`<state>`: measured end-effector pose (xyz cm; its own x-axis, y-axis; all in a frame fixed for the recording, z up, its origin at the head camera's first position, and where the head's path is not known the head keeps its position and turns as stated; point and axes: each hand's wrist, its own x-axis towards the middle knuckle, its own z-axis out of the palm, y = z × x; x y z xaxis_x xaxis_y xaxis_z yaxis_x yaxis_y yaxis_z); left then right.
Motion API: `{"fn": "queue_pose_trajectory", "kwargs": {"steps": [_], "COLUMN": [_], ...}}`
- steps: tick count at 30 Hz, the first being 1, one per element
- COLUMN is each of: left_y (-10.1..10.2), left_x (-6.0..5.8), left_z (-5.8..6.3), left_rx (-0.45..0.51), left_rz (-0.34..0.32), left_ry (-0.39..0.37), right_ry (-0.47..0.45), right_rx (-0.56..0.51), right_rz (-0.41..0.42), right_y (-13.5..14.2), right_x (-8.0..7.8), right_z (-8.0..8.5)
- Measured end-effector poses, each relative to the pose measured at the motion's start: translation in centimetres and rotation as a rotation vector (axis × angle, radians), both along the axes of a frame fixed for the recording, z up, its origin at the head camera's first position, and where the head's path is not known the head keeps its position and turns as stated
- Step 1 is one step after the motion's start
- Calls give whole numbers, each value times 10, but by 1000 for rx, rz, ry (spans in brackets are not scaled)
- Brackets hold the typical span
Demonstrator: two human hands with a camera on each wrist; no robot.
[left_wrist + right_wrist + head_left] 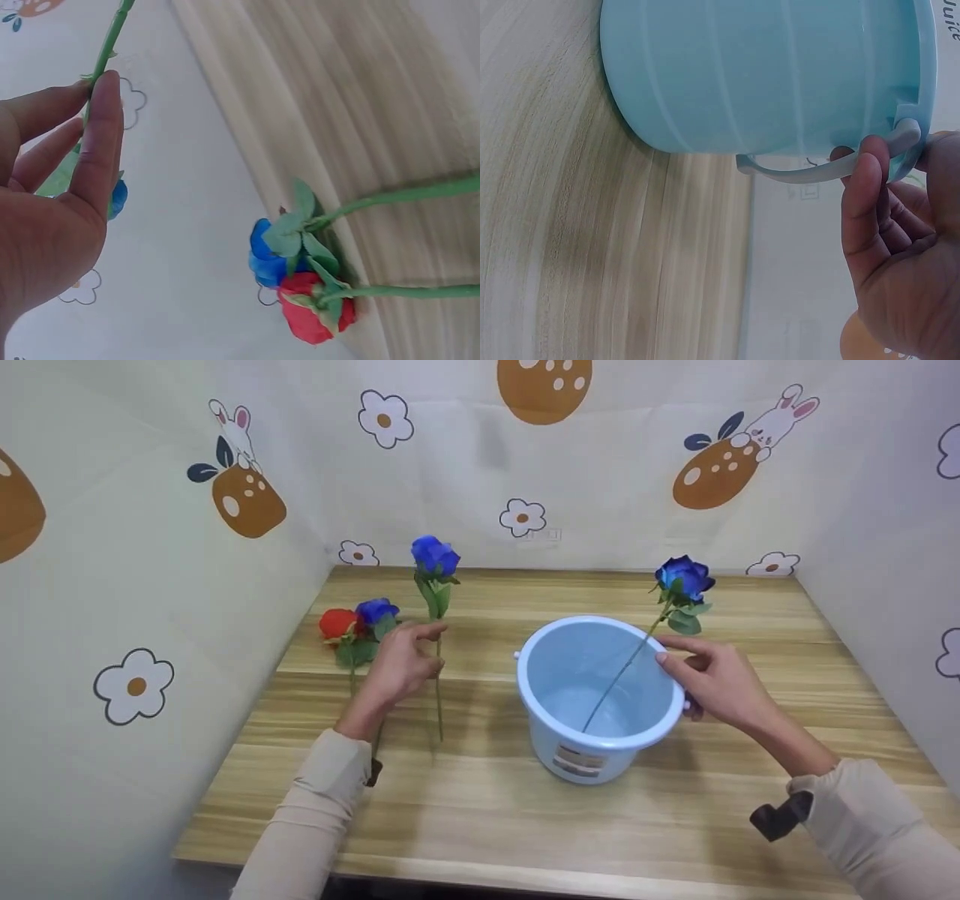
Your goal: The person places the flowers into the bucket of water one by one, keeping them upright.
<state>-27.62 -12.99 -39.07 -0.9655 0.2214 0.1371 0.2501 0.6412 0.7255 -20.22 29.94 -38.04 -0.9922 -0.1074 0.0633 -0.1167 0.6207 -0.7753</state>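
Observation:
My left hand [401, 664] pinches the green stem of a blue artificial rose [435, 556], held upright with its bloom above the fingers. In the left wrist view that stem [109, 49] passes between thumb and fingertips. My right hand [724, 682] grips the right rim of a light blue bucket [546, 735], thumb on top. From the right wrist, the fingers curl under the rim by the bucket's handle [802, 175], which hangs down. Another blue rose [684, 579] leans in the bucket, its bloom sticking out over the right rim near my right hand.
Left of my left hand, a red rose [340, 625] and a blue rose [377, 610] lie side by side on the wooden table [465, 825]. Patterned cloth walls [450, 472] stand behind the table and along both sides. A label [577, 761] marks the bucket's front.

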Motion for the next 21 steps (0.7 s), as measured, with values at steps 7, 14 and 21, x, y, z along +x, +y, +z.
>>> {"fn": "queue_pose_trajectory", "kwargs": {"steps": [7,14,21], "left_y": [11,18,22], "left_x": [6,11,14], "left_z": [15,25,30], "left_rx": [100,181,242], "left_rz": [4,6,24], "left_ry": [2,-10,-7], "right_ry": [-4,-13,1], "right_rx": [-2,-10,5], "right_rz": [4,8,-7], "right_y": [0,1,-1], "right_x": [0,0,0], "right_z": [0,-1,-1]}}
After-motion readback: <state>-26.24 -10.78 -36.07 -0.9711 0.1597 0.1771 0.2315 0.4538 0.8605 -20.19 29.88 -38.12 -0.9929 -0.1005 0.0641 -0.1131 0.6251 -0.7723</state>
